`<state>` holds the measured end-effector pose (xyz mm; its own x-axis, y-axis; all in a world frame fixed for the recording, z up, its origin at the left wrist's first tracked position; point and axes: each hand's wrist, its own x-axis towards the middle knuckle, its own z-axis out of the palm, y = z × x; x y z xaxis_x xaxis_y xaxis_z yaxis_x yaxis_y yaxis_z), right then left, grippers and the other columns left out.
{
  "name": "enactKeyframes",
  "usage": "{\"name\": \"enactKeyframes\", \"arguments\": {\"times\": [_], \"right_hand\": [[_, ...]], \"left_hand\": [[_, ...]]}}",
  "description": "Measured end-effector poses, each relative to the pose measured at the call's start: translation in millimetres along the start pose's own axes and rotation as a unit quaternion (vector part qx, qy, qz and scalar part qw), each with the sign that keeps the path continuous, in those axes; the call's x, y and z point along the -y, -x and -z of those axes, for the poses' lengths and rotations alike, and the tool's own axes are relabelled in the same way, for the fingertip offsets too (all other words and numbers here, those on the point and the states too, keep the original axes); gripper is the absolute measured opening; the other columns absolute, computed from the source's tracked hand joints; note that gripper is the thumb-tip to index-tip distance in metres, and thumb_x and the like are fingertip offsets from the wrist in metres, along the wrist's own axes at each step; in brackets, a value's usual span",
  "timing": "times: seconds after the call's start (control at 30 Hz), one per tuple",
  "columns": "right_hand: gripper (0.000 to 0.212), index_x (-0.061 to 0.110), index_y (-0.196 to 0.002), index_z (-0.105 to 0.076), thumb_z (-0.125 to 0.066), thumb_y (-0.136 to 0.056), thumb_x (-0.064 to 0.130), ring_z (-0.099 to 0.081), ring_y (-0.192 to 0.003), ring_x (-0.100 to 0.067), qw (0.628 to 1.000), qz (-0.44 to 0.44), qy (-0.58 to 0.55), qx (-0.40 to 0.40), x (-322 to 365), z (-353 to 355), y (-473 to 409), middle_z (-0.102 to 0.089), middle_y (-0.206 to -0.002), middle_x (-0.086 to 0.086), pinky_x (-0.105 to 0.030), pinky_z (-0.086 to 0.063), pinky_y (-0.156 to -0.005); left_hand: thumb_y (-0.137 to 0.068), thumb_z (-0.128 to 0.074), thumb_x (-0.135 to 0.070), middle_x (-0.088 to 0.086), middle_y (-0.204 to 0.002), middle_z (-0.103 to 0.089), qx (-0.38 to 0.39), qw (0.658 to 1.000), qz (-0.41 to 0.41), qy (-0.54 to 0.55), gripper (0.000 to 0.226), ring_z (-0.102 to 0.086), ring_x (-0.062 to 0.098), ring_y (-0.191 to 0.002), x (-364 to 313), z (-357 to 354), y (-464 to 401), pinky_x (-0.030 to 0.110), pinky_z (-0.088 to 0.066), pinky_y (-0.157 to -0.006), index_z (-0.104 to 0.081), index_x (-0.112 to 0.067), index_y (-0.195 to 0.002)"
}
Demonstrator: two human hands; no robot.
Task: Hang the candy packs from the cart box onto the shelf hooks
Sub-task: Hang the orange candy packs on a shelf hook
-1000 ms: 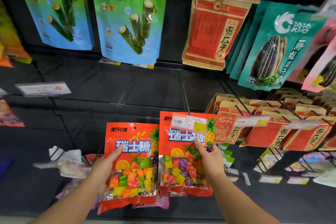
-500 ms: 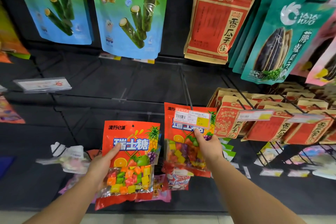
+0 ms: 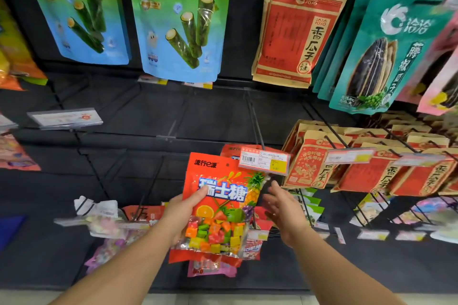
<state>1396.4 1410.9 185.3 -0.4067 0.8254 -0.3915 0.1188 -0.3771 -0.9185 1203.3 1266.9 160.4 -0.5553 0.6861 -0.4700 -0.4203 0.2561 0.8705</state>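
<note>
A: Left hand grips the candy pack near centre, thumb on front, fingers behind.
B: Right hand?
A: Just right of pack, fingers spread, holding nothing.
B: Farther back?
A: Hook's price tag, 2nd pack behind it.

The black shelf carried wire hooks. A red candy pack hung on the middle hook behind its price tag. Right of that tag hung seed bags; above-left, seaweed packs.
</note>
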Motion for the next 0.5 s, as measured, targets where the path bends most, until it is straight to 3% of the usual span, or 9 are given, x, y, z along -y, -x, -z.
{"name": "enactKeyframes", "arguments": {"times": [0.03, 0.1, 0.2, 0.3, 0.37, 0.5], "right_hand": [[0.026, 0.017, -0.093, -0.061, -0.053, -0.099, 0.041, -0.064, -0.069, -0.008, 0.999, -0.003, -0.009, 0.051, 1, 0, 5, -0.069, -0.074, 0.006, -0.026, -0.045, -0.065], [0.021, 0.014, -0.097, -0.063, -0.055, -0.099, 0.033, -0.063, -0.058, -0.003, 0.997, 0.026, 0.007, 0.077, 3, 1, 6, -0.07, -0.067, 0.01, -0.024, -0.045, -0.063], [0.017, 0.011, -0.103, -0.069, -0.063, -0.096, 0.025, -0.072, -0.077, -0.01, 0.997, 0.072, 0.013, 0.026, 11, 5, 1, -0.078, -0.091, 0.001, -0.022, -0.055, -0.064], [0.025, 0.01, -0.107, -0.069, -0.069, -0.091, 0.029, -0.072, -0.083, -0.007, 0.996, 0.084, 0.013, -0.013, 20, 14, -6, -0.078, -0.092, 0.008, -0.029, -0.061, -0.074], [0.036, 0.01, -0.115, -0.068, -0.071, -0.089, 0.034, -0.07, -0.093, -0.014, 0.996, 0.081, 0.026, -0.025, 25, 17, -10, -0.076, -0.104, -0.005, -0.04, -0.06, -0.086], [0.052, 0.01, -0.128, -0.063, -0.071, -0.087, 0.042, -0.066, -0.11, -0.021, 0.993, 0.086, 0.082, -0.019, 33, 15, -14, -0.069, -0.122, -0.003, -0.04, -0.056, -0.095]], "left_hand": [[-0.077, -0.078, -0.044, 0.012, -0.096, -0.079, 0.008, 1.0, -0.004, -0.004, 0.047, -0.075, 0.032, -0.094, -1, -9, -1, 0.052, -0.055, -0.096, -0.074, -0.012, -0.111], [-0.08, -0.077, -0.042, 0.009, -0.095, -0.079, 0.024, 1.0, -0.012, -0.007, 0.04, -0.075, 0.028, -0.092, -4, -26, -2, 0.047, -0.056, -0.094, -0.075, -0.013, -0.108], [-0.085, -0.075, -0.041, 0.006, -0.093, -0.079, 0.033, 0.999, -0.014, -0.008, 0.031, -0.076, 0.025, -0.088, -11, -51, -2, 0.04, -0.059, -0.086, -0.074, -0.017, -0.105], [-0.083, -0.077, -0.04, 0.008, -0.095, -0.079, 0.037, 0.999, -0.025, -0.003, 0.036, -0.076, 0.027, -0.091, -18, -66, -7, 0.042, -0.059, -0.088, -0.073, -0.015, -0.109], [-0.083, -0.078, -0.034, 0.009, -0.095, -0.079, 0.031, 0.999, -0.043, -0.001, 0.036, -0.076, 0.028, -0.088, -24, -70, -11, 0.043, -0.06, -0.085, -0.071, -0.013, -0.111], [-0.087, -0.076, -0.032, 0.007, -0.091, -0.078, -0.005, 0.996, -0.085, -0.002, 0.019, -0.074, 0.021, -0.077, -46, -77, -15, 0.034, -0.057, -0.07, -0.068, -0.017, -0.097]]}}
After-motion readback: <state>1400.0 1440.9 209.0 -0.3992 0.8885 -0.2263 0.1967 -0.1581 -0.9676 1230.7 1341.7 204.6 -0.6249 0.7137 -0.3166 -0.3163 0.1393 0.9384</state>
